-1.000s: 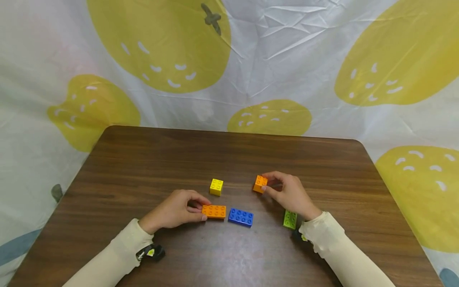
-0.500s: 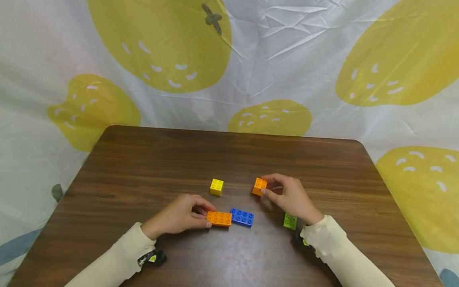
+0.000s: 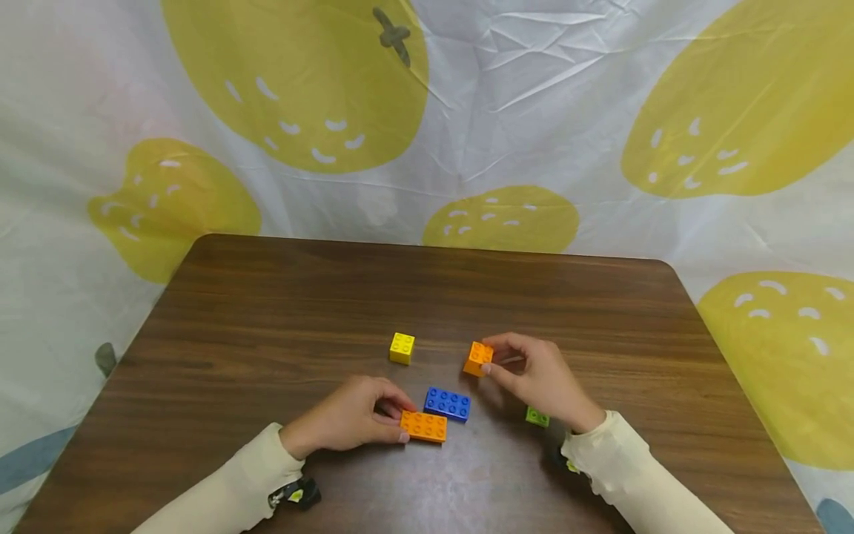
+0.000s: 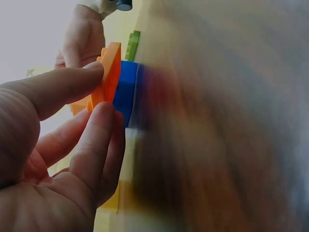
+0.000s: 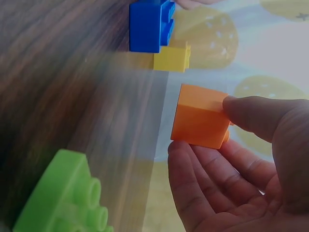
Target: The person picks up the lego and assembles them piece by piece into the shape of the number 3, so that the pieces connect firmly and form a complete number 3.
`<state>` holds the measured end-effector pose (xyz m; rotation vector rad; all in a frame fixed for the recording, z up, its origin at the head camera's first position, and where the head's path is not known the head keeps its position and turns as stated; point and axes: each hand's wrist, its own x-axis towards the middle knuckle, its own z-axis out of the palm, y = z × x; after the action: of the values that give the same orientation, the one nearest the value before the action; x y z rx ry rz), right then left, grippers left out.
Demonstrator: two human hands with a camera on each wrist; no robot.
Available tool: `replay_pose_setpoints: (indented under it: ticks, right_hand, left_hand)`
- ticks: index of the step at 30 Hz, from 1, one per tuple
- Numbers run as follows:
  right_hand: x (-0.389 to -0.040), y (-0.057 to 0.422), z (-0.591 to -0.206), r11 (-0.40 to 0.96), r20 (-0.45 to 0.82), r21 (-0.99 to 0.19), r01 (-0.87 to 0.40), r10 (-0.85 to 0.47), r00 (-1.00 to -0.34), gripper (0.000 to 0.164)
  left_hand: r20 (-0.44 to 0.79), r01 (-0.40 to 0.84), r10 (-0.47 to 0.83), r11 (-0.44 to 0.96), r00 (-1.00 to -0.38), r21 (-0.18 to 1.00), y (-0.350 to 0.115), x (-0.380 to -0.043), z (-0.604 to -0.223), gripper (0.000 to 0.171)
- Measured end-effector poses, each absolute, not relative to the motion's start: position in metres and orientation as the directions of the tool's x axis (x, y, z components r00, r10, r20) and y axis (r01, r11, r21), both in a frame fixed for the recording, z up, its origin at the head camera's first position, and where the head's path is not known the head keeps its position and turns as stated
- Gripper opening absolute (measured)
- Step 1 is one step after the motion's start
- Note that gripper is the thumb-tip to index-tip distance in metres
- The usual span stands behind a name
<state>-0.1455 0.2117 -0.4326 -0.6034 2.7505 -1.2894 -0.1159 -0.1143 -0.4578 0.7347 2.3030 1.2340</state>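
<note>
My left hand pinches one end of a long orange toy brick between thumb and fingers, studs up. The left wrist view shows this brick lifted, with the blue brick behind it. That blue brick lies just beyond the orange one in the head view. My right hand grips a small square orange brick by its right side. In the right wrist view, the small orange brick is between thumb and fingertips, apart from the table.
A small yellow brick sits farther back, left of the square orange one. Under my right wrist lies a green brick, partly covered by the hand. The brown table ends at a fruit-patterned cloth.
My left hand has carried the long orange brick right and nearer, from beside the blue brick to in front of it. The right hand has come slightly nearer with its brick, hiding more green.
</note>
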Motion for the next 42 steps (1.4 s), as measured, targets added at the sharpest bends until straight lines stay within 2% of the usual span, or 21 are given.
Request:
replay_pose_setpoints:
  ticks: [13, 22, 35, 42]
  right_hand:
    - [-0.130, 0.204, -0.425, 0.549, 0.118, -0.768, -0.331, -0.386, -0.915, 0.034]
    - [-0.119, 0.202, -0.426, 0.497, 0.130, -0.791, -0.357, -0.434, -0.892, 0.033]
    - [-0.101, 0.194, -0.434, 0.465, 0.077, -0.815, -0.347, -0.506, -0.859, 0.031]
    - [-0.096, 0.190, -0.436, 0.450, 0.099, -0.812, -0.372, -0.522, -0.847, 0.030]
  left_hand:
    - [-0.084, 0.296, 0.626, 0.479, -0.775, 0.827, -0.100, -0.118, -0.463, 0.033]
    - [-0.119, 0.270, 0.603, 0.513, -0.789, 0.815, -0.097, -0.119, -0.463, 0.032]
    - [-0.104, 0.280, 0.603, 0.508, -0.791, 0.815, -0.096, -0.116, -0.465, 0.031]
    - [-0.089, 0.274, 0.587, 0.499, -0.805, 0.822, -0.096, -0.114, -0.467, 0.030]
